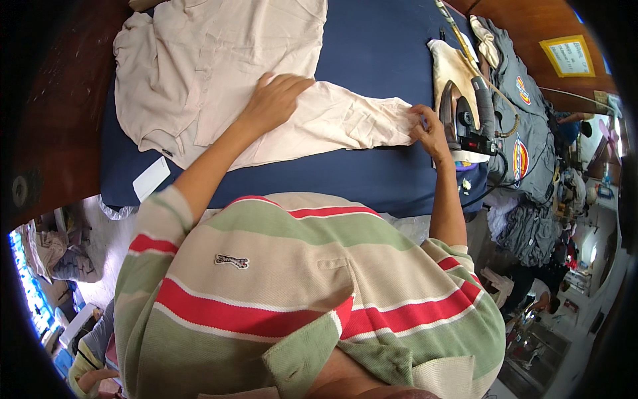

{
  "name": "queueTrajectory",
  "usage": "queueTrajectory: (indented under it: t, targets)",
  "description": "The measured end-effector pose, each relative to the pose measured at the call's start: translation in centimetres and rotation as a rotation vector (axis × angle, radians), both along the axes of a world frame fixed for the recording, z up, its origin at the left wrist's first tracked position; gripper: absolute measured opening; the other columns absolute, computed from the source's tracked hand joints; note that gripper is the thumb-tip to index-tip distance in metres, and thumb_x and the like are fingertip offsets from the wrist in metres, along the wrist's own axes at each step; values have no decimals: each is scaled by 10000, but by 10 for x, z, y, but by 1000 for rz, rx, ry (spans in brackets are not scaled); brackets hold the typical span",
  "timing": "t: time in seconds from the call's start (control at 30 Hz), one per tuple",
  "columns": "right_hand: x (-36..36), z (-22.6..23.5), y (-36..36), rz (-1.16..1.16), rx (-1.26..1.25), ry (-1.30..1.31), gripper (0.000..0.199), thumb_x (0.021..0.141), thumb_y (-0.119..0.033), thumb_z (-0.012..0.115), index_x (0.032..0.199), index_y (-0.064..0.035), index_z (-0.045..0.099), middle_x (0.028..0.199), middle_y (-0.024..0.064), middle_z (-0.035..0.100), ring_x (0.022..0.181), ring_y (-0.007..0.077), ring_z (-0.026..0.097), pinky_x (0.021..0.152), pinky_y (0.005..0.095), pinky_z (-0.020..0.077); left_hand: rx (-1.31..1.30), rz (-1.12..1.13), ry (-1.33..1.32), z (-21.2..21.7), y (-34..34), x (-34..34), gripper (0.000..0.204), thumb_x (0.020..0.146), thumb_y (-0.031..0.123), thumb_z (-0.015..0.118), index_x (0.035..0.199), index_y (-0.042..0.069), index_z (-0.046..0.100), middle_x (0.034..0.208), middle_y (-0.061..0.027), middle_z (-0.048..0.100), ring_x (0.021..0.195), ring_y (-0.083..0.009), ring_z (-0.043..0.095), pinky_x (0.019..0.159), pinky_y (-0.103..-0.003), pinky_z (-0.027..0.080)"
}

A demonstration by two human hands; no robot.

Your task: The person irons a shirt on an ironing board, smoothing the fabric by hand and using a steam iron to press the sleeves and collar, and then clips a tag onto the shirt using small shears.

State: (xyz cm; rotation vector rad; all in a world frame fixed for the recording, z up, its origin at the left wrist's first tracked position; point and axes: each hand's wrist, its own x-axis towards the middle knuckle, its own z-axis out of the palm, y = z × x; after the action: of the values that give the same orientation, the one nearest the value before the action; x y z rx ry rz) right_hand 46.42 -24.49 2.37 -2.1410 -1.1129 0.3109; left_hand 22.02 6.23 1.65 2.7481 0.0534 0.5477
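Note:
A pale beige long-sleeved shirt lies on the dark blue padded board, its body toward the far left. One sleeve stretches to the right, with small wrinkles near its end. My left hand rests on the cloth where the sleeve meets the body, fingers apart and slightly bent. At the sleeve's right end, the cuff is pinched between the fingers of my right hand. Just right of that hand, an iron with a grey wrapped handle stands on a stained cream cloth.
A white card lies at the board's left front. A hose and cord run by the iron. Dark grey printed garments are piled at the right. A yellow-edged notice hangs on the wooden panel. Other people are in the background.

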Motion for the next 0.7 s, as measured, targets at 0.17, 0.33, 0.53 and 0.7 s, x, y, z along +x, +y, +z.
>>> queueTrajectory:
  t: [0.17, 0.33, 0.53, 0.7]
  targets:
    - [4, -4, 15, -167, -263, 296, 493, 799, -80, 575, 1273, -30, 449, 854, 66, 577, 738, 125, 533, 667, 256, 441, 135, 59, 312, 0, -6, 64, 332, 769, 76, 511, 1089, 128, 582, 1087, -19, 582, 1096, -187, 495, 987, -515, 266]
    - [-11, 59, 20, -346, 276, 945, 356, 807, -5, 577, 1157, -28, 516, 877, 70, 607, 758, 137, 617, 680, 242, 506, 26, 228, 294, -12, 3, 60, 200, 781, 117, 541, 963, 144, 619, 1009, -5, 577, 1065, -180, 501, 992, -546, 254]
    - [-2, 46, 62, -410, 533, 946, 457, 869, -273, 579, 1269, -113, 428, 1044, 69, 597, 860, 160, 597, 684, 273, 475, -46, 298, 139, -32, 7, 55, 209, 752, 89, 527, 939, 123, 613, 1056, 16, 544, 1084, -169, 483, 993, -519, 245]
    - [-33, -11, 51, -512, 351, 423, 327, 860, -262, 604, 1094, -40, 556, 917, 17, 600, 734, 128, 563, 650, 242, 447, -85, 280, 112, -33, 9, 55, 204, 752, 126, 544, 945, 123, 609, 1081, 17, 545, 1088, -164, 481, 983, -519, 252]
